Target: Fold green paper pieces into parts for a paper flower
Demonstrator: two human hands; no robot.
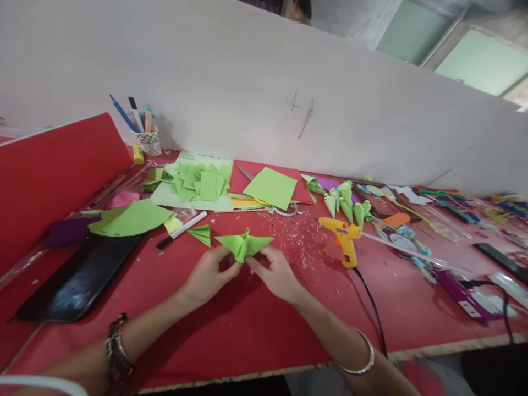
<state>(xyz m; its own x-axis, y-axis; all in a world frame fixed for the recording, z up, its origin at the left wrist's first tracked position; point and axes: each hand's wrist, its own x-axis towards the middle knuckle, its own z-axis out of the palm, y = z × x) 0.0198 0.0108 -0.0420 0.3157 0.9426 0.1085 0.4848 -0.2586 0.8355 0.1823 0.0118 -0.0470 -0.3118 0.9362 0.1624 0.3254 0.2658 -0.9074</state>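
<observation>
Folded paper (242, 246): bright lime green
Loose paper squares (208, 186): the same lime green
Table (231, 341): plain red
Glue gun (348, 246): yellow, its trigger (337, 241) orange, its cord (372, 300) black
Pen cup (150, 143): white, crossed by a black net-like pattern
Marker (187, 225): white, with a black cap (164, 242)
Socket block (454, 286): purple, with white panels (469, 308)
Partition (231, 82): greyish white

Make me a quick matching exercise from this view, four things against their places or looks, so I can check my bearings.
Things:
1. Green paper fold
2. Glue gun
3. Marker
4. Pen cup

Places or looks:
A. Standing near the white wall
B. Held between left hand and right hand
C. Yellow, lying on the red table
D. White with a black end

Pairs: 1-B, 2-C, 3-D, 4-A
</observation>
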